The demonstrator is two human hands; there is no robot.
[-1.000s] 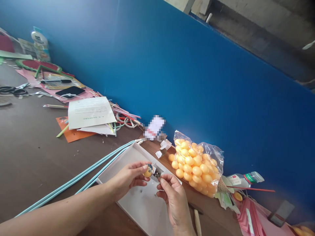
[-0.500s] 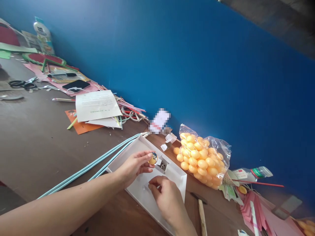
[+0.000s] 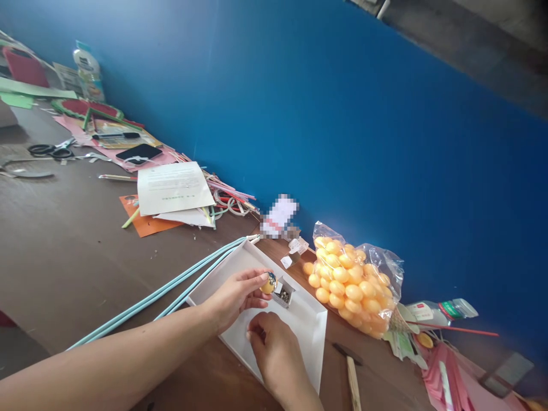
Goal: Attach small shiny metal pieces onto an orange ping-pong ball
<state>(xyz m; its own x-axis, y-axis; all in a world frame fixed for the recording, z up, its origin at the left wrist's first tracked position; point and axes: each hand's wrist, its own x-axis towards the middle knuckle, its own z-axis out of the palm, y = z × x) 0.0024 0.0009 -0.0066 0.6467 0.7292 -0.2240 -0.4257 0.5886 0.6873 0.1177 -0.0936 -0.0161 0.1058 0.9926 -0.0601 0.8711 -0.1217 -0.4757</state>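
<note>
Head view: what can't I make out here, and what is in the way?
Head view: whether the right hand pinches anything; its own curled fingers hide that.
Head view: part of the shiny ball; the left hand covers it.
Head view: exactly what the bits in the small box are; too small.
Head view: the words on the paper; too small and blurred.
Head view: the end of the hammer; the bottom edge cuts it off.

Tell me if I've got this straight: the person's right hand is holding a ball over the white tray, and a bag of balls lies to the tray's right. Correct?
Not quite: the head view shows the left hand holding the ball, not the right hand. The white tray and bag of balls are as you say.
</note>
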